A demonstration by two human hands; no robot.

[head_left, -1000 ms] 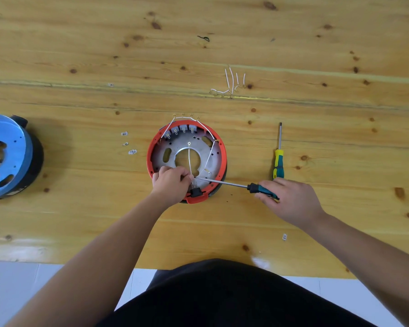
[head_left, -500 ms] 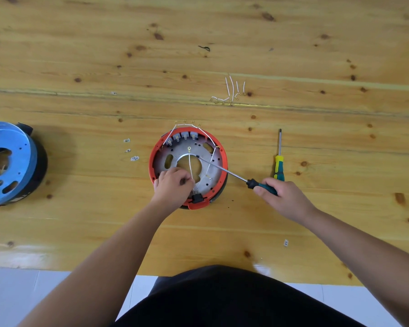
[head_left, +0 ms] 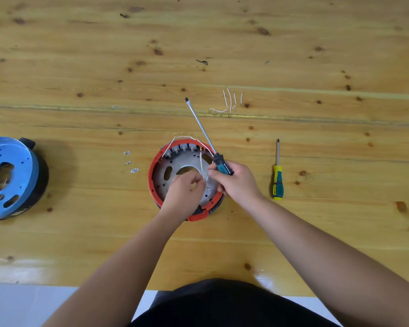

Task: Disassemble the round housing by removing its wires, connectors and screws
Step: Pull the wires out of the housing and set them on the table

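Note:
The round housing has a red rim and a grey metal plate, and rests at the table's middle. White wires with gold terminals arc over its far edge, above a row of grey connectors. My left hand sits over the plate, fingers pinched at a thin white wire. My right hand grips the dark-handled flathead screwdriver, whose shaft points up and away, and its fingertips also pinch at the wire.
A second screwdriver with a yellow-green handle lies to the right. Removed white wires lie beyond the housing. Small metal clips sit left of it. A blue round housing stands at the far left.
My right hand moved left onto the housing and swung the screwdriver tip off the plate to point up and away. Both hands now meet at the thin wire.

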